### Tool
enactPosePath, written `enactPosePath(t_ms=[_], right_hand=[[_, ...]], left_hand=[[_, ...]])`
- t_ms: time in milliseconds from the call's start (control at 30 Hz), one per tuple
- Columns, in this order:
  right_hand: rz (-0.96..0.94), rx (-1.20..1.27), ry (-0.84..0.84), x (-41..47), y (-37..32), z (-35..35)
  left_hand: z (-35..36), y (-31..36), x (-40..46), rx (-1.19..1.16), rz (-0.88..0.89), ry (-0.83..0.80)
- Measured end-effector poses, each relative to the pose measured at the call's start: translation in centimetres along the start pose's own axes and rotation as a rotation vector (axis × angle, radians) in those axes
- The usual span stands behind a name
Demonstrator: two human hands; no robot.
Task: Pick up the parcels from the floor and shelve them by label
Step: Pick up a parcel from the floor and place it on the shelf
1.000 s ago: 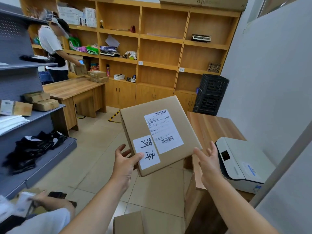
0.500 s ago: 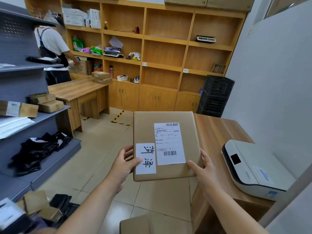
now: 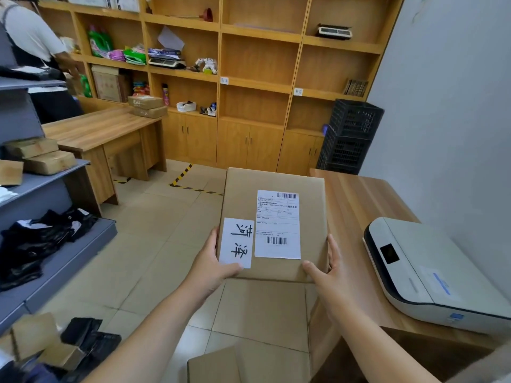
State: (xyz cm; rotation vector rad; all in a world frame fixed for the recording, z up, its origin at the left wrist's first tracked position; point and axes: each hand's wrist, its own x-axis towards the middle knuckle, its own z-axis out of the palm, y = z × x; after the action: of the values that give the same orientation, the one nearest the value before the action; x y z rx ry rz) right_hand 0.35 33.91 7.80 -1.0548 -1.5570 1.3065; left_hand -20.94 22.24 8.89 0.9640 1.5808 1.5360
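I hold a flat brown cardboard parcel (image 3: 273, 178) in front of me, its top facing up, with a printed shipping label and a white sticker bearing two handwritten characters. My left hand (image 3: 207, 265) grips its near left corner, thumb on the sticker. My right hand (image 3: 330, 272) clasps the near right corner. More parcels and black bags (image 3: 55, 344) lie on the floor at lower left, and another box (image 3: 213, 366) shows at the bottom edge. The wooden wall shelving (image 3: 260, 78) with small tags stands ahead.
A grey metal rack (image 3: 49, 172) on my left holds boxes and black bags. A wooden counter (image 3: 356, 200) with a white printer (image 3: 431, 275) is at my right. Another person (image 3: 33, 45) works beside a desk (image 3: 102, 131) far left. Black crates (image 3: 348, 136) stand in the corner.
The parcel has come down from a tilted, raised pose to lie level and lower. Both hands now grip its near corners. The view has moved forward and tipped down.
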Motion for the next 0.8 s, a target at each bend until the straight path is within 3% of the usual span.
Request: enactPosePath(t_ms=[433, 800], right_hand=[[0.012, -0.04, -0.113, 24.3, 2.8, -1.1], [-0.024, -0.075, -0.156, 35.3, 2.6, 0.7]], left_hand=[[6.5, -1.9, 21.8, 0.191, 0.071, 0.126], [6.9, -1.2, 32.3, 0.279, 0.09, 0.184]])
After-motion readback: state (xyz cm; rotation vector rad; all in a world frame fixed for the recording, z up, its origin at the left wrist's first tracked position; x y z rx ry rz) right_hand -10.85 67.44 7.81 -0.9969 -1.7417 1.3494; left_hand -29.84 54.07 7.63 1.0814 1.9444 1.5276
